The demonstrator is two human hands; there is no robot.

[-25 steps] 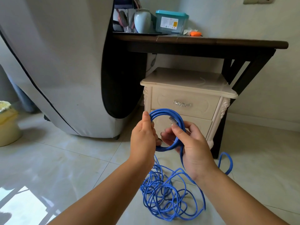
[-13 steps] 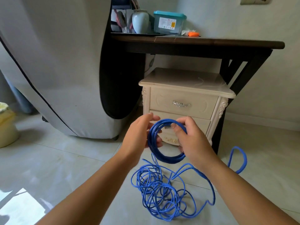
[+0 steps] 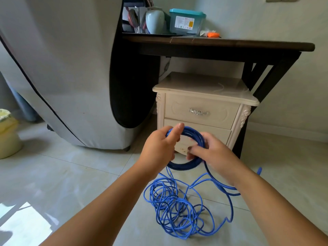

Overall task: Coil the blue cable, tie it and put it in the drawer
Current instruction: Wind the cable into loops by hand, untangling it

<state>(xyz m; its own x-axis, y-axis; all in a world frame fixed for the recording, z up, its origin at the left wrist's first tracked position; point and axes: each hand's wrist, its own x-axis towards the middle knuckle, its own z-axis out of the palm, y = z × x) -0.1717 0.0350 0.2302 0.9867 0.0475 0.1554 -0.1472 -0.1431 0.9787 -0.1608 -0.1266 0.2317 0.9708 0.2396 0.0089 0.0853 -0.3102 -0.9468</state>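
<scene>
A small ring of blue cable (image 3: 182, 165) is held up between both hands, in front of a cream nightstand. My left hand (image 3: 159, 148) grips the ring's left side, thumb on its top. My right hand (image 3: 213, 155) holds the right side, blurred, with cable running under its palm. Most of the cable lies in a loose tangle (image 3: 177, 208) on the tiled floor below, and one strand sweeps off to the right. The nightstand's top drawer (image 3: 200, 110), with a shiny handle, is closed.
A dark wooden table (image 3: 218, 45) stands over the nightstand and carries a teal-lidded box (image 3: 186, 22) and a pale vase (image 3: 155, 20). A large grey covered object (image 3: 62, 68) fills the left. A yellow bin (image 3: 8, 134) sits at the far left.
Another turn of cable has gone onto the ring. My right hand slid down its right side, and the loose strand on the floor at the right was drawn in.
</scene>
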